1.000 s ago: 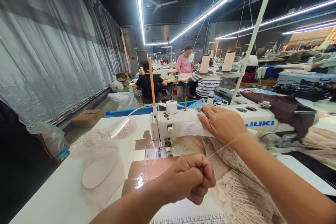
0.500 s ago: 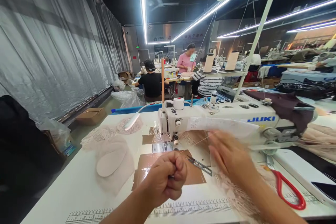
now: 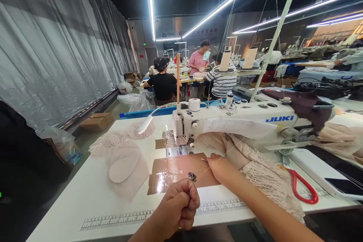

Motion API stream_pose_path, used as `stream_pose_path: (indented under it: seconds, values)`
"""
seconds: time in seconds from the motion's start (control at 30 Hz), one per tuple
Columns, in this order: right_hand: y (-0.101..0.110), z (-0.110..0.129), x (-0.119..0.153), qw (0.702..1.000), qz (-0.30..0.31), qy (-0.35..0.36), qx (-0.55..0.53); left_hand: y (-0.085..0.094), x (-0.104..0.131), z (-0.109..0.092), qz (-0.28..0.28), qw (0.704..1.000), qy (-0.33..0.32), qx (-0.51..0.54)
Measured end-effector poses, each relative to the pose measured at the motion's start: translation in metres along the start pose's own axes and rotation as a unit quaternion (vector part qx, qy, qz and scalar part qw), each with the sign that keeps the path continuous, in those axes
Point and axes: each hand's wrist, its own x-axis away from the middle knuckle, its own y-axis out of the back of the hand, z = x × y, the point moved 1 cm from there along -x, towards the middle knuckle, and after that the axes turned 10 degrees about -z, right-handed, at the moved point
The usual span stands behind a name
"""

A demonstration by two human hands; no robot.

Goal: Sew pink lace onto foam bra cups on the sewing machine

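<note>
My left hand (image 3: pixel 179 204) is closed in a fist in front of the sewing machine. A small round metal bobbin case (image 3: pixel 192 176) shows right at its index finger; whether the fingers grip it or it lies on the brown sheet (image 3: pixel 176 166) I cannot tell. My right hand (image 3: pixel 219 166) is closed over the sheet's right end. Slim metal tweezers (image 3: pixel 203 160) poke out of its fingers, tips to the left. A thin pale thread (image 3: pixel 233 146) slants from near the bobbin case past my right hand, up toward the machine arm.
The white JUKI sewing machine (image 3: pixel 244 121) spans the table. Beige lace fabric (image 3: pixel 263 170) and red-handled scissors (image 3: pixel 304 189) lie to the right. Sheer fabric with an oval pad (image 3: pixel 124 168) is at left. A printed ruler (image 3: pixel 119 219) runs along the front edge. People sit and stand beyond.
My right hand has moved down and left from under the machine arm and picked up the tweezers from the table. The bobbin case has come into sight by my left hand, which remains closed.
</note>
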Motion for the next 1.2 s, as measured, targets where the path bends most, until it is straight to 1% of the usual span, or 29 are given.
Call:
stream_pose_path:
  seconds: [0.13,0.17,0.2,0.23,0.27,0.3,0.37,0.43,0.47,0.5,0.57,0.63,0.73,0.93,1.03,1.13,1.17,1.2]
  values:
    - [0.023,0.009,0.007,1.000,0.010,0.000,-0.025,0.003,0.001,0.003,0.005,1.000,-0.002,-0.008]
    - [0.029,0.012,0.012,0.998,0.004,-0.001,-0.058,0.004,0.001,0.003,0.005,1.000,-0.002,-0.008]
    - [0.033,0.014,0.017,0.994,-0.004,-0.009,-0.112,0.005,0.000,0.004,0.005,1.000,-0.001,-0.008]
    - [0.037,0.016,0.023,0.982,-0.012,-0.026,-0.185,0.006,0.000,0.005,0.003,1.000,-0.001,-0.008]
    - [0.039,0.017,0.030,0.962,-0.016,-0.055,-0.268,0.007,-0.001,0.005,0.002,1.000,0.000,-0.009]
    - [0.039,0.018,0.037,0.931,-0.016,-0.095,-0.351,0.008,-0.001,0.006,0.000,1.000,0.000,-0.009]
    - [0.037,0.018,0.051,0.856,-0.003,-0.193,-0.479,0.009,-0.002,0.006,-0.001,1.000,0.000,-0.010]
    - [0.036,0.016,0.061,0.780,-0.003,-0.279,-0.560,0.009,-0.003,0.005,-0.003,1.000,0.001,-0.012]
    - [0.036,0.016,0.065,0.747,-0.011,-0.309,-0.588,0.010,-0.004,0.005,-0.004,1.000,0.001,-0.013]
    - [0.037,0.015,0.067,0.721,-0.023,-0.331,-0.609,0.010,-0.005,0.005,-0.005,1.000,0.001,-0.015]
    - [0.043,0.013,0.067,0.686,-0.046,-0.352,-0.635,0.011,-0.006,0.004,-0.008,1.000,0.000,-0.018]
    - [0.050,0.013,0.064,0.665,-0.061,-0.362,-0.651,0.012,-0.007,0.005,-0.011,1.000,0.001,-0.024]
    - [0.058,0.014,0.058,0.643,-0.066,-0.366,-0.670,0.013,-0.008,0.006,-0.013,0.999,0.000,-0.033]
    - [0.061,0.019,0.049,0.624,-0.068,-0.353,-0.694,0.015,-0.012,0.008,-0.013,0.999,-0.001,-0.041]
    - [0.062,0.022,0.046,0.630,-0.068,-0.358,-0.686,0.016,-0.013,0.008,-0.016,0.999,0.000,-0.047]
    - [0.062,0.025,0.043,0.641,-0.074,-0.363,-0.672,0.017,-0.015,0.009,-0.015,0.999,0.002,-0.050]
    - [0.061,0.025,0.043,0.649,-0.078,-0.363,-0.664,0.018,-0.015,0.010,-0.016,0.999,0.003,-0.048]
    - [0.059,0.024,0.043,0.664,-0.080,-0.359,-0.651,0.018,-0.016,0.011,-0.018,0.999,0.005,-0.044]
